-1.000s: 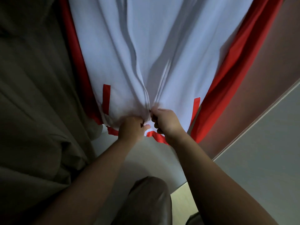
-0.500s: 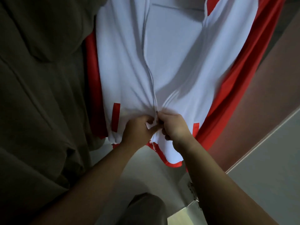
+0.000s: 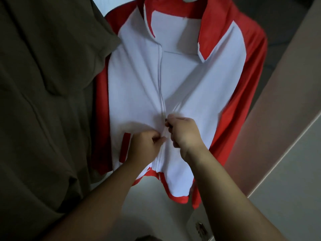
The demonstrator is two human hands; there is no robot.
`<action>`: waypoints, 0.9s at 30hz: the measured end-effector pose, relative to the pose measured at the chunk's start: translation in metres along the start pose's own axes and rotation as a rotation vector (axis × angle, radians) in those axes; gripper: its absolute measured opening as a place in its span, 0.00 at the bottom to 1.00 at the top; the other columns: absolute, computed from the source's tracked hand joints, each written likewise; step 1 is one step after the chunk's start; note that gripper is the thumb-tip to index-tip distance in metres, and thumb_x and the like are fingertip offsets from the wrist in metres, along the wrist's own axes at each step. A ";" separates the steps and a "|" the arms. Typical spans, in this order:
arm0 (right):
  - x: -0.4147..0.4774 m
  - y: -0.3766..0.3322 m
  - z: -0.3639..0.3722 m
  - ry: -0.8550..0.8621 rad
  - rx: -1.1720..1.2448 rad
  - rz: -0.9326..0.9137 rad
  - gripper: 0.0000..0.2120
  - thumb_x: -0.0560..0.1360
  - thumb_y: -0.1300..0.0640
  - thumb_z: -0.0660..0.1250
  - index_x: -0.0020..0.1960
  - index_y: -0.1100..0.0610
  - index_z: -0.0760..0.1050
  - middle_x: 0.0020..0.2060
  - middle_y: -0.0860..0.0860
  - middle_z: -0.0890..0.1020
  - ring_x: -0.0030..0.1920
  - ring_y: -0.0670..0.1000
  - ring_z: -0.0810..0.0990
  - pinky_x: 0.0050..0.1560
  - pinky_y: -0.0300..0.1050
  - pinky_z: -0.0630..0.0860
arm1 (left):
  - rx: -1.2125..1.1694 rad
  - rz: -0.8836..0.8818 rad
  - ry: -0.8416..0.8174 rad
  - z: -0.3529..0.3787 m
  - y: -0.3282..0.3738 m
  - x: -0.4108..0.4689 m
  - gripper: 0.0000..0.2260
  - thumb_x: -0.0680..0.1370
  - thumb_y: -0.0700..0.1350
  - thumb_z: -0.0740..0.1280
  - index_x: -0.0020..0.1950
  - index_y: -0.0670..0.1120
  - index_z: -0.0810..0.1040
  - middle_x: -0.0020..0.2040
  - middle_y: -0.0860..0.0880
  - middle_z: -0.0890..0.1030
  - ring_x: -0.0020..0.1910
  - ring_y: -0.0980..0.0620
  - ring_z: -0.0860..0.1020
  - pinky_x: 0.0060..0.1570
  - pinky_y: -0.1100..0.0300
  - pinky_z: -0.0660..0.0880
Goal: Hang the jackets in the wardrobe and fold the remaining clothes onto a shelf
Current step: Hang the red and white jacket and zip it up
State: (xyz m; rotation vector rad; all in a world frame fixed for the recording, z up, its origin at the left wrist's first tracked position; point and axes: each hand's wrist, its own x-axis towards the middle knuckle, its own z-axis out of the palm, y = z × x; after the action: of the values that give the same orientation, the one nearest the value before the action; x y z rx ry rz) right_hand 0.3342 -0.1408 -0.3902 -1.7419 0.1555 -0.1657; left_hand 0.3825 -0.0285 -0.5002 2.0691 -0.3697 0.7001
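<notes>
White-red jacket (image 3: pixel 182 84) hangs in wardrobe, centre toward 12 o'clock; olive garment (image 3: pixel 43 101) beside it at 9 o'clock. Left hand (image 3: pixel 144 146) fingers pinch lower front edge, bracing fabric. Right hand (image 3: pixel 184 133) fingers pinch at zipper (image 3: pixel 160 94), judged zipping front so jacket hangs straight.

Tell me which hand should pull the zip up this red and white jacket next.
Right, probably. The right hand pinches at the zipper, higher up than the left hand. The left hand grips the jacket front lower down, beside the zip, well placed to hold the fabric taut.
</notes>
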 end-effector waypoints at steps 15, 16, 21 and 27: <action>0.001 -0.071 -0.010 0.042 -0.109 -0.171 0.16 0.79 0.57 0.64 0.33 0.55 0.77 0.19 0.42 0.73 0.18 0.42 0.66 0.21 0.34 0.60 | -0.047 0.085 0.116 -0.021 0.041 0.063 0.17 0.71 0.55 0.72 0.30 0.53 0.67 0.25 0.56 0.71 0.27 0.57 0.72 0.34 0.59 0.74; -0.001 -0.069 -0.010 0.027 -0.110 -0.177 0.17 0.79 0.58 0.64 0.31 0.55 0.75 0.19 0.43 0.72 0.17 0.43 0.65 0.19 0.34 0.59 | -0.080 0.085 0.180 -0.023 0.048 0.067 0.14 0.70 0.59 0.69 0.32 0.54 0.70 0.26 0.58 0.73 0.28 0.59 0.74 0.34 0.66 0.72; 0.001 -0.088 -0.009 0.045 -0.035 -0.167 0.16 0.80 0.55 0.64 0.34 0.57 0.78 0.20 0.45 0.72 0.18 0.46 0.63 0.21 0.36 0.58 | -0.058 0.110 0.229 -0.027 0.053 0.076 0.17 0.74 0.54 0.70 0.30 0.51 0.68 0.25 0.53 0.73 0.27 0.51 0.74 0.31 0.56 0.73; 0.004 -0.102 -0.010 0.070 -0.116 -0.268 0.18 0.81 0.54 0.64 0.33 0.56 0.77 0.18 0.43 0.72 0.18 0.43 0.66 0.21 0.35 0.60 | -0.063 0.124 0.298 -0.037 0.075 0.091 0.14 0.71 0.63 0.63 0.37 0.53 0.70 0.31 0.57 0.75 0.32 0.53 0.76 0.33 0.60 0.70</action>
State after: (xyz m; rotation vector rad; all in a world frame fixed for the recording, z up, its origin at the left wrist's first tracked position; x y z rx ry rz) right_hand 0.3371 -0.1330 -0.2883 -1.8689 -0.0185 -0.4208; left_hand 0.4046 -0.0391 -0.3793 1.8591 -0.3465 1.0432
